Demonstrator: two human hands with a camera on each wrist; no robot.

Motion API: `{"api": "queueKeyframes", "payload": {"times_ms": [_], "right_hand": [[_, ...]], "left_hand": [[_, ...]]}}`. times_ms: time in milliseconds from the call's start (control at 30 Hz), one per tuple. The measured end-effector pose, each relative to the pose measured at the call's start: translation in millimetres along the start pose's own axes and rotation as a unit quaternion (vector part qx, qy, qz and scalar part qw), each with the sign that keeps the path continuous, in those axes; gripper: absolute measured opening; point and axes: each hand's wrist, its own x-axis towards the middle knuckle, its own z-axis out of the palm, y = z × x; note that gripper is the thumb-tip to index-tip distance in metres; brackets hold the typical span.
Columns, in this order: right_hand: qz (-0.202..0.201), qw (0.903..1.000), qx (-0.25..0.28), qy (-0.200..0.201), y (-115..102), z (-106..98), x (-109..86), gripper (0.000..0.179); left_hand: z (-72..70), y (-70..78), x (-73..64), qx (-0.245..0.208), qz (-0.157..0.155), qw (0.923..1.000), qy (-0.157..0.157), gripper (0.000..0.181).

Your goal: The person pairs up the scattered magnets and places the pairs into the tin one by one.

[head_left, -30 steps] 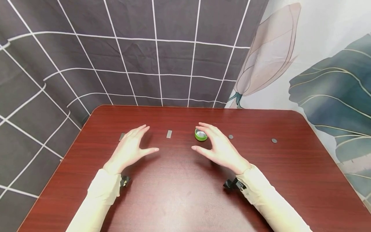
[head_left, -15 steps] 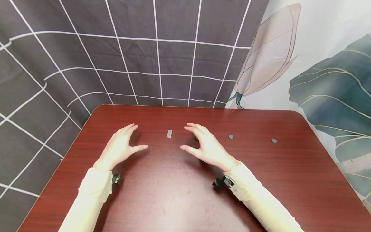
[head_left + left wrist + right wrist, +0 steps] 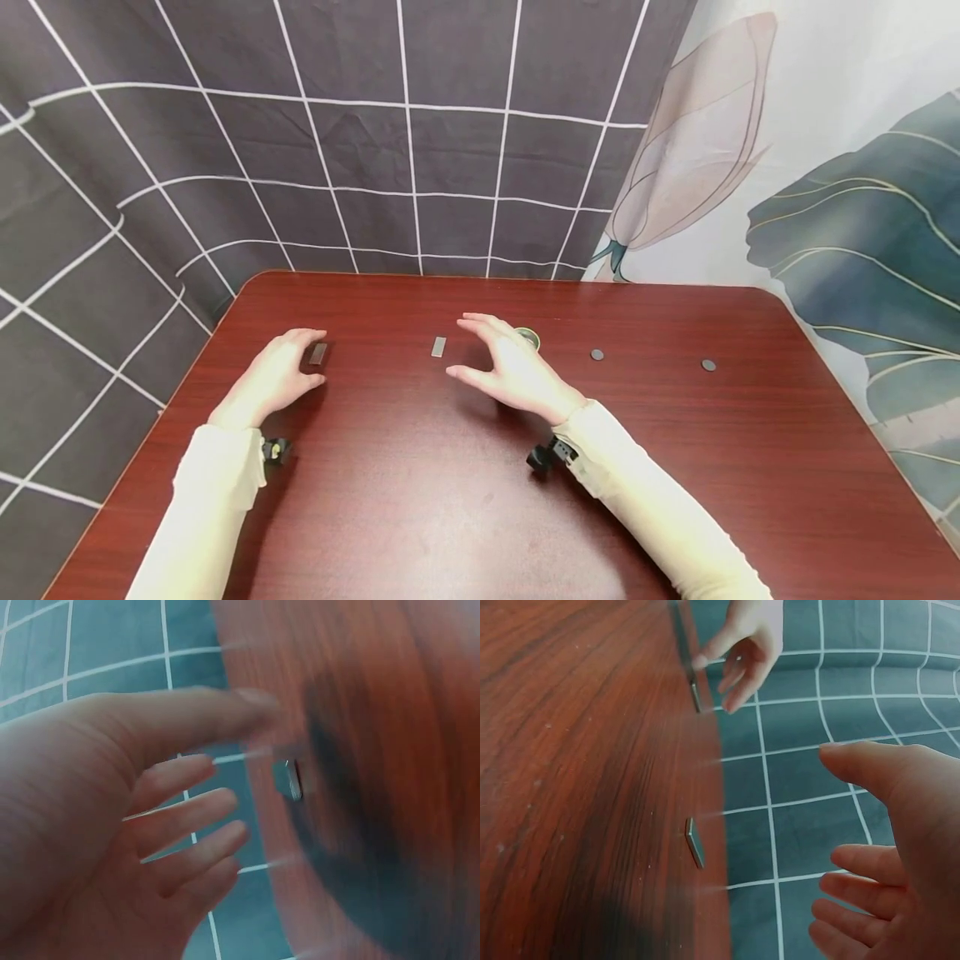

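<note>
My left hand (image 3: 268, 382) hovers over the left of the table, thumb and fingers apart around the near side of a small grey rectangular plate (image 3: 318, 354). That plate (image 3: 292, 778) shows beyond the thumb in the left wrist view, not touched. My right hand (image 3: 513, 371) is held above the table with relaxed, spread fingers and holds nothing. Left of its fingertips lies a second grey rectangular plate (image 3: 438, 347), also seen as a thin plate (image 3: 695, 844) in the right wrist view. Behind the right hand, a round green-rimmed container (image 3: 529, 337) is partly hidden.
Two small grey discs (image 3: 597, 355) lie apart on the right of the reddish-brown wooden table (image 3: 420, 500). A dark grid-patterned curtain (image 3: 450, 150) hangs behind the table and along its left, with a floral curtain (image 3: 840, 217) at the right.
Both hands have moved left. The left hand has come to the left plate, which shows again between its thumb and fingers. The right hand has passed in front of the green container.
</note>
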Motion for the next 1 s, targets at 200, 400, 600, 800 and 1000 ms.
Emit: {"api": "queueKeyframes", "payload": {"times_ms": [200, 400, 600, 800, 1000], "right_hand": [[-0.01, 0.9998, -0.007, -0.018, -2, 8, 10.2, 0.068], [0.0, 0.9996, -0.008, -0.027, 1, 13, 15.3, 0.068], [0.012, 0.9984, -0.018, -0.053, 5, 20, 21.4, 0.069], [0.016, 0.997, -0.019, -0.073, 6, 32, 27.9, 0.07], [0.037, 0.996, -0.037, -0.073, 8, 42, 33.7, 0.064]], "left_hand": [[-3.0, -7.6, 2.4, 0.003, -0.009, 0.9997, -0.021, 0.05], [1.9, -10.7, 7.2, 0.009, -0.005, 0.9998, -0.019, 0.046], [5.4, -13.5, 8.4, 0.008, -0.011, 0.9999, -0.008, 0.043], [5.1, -13.0, 8.5, 0.002, -0.007, 1.0, -0.006, 0.038], [4.7, -13.7, 10.2, 0.007, -0.002, 0.9999, -0.012, 0.039]]}}
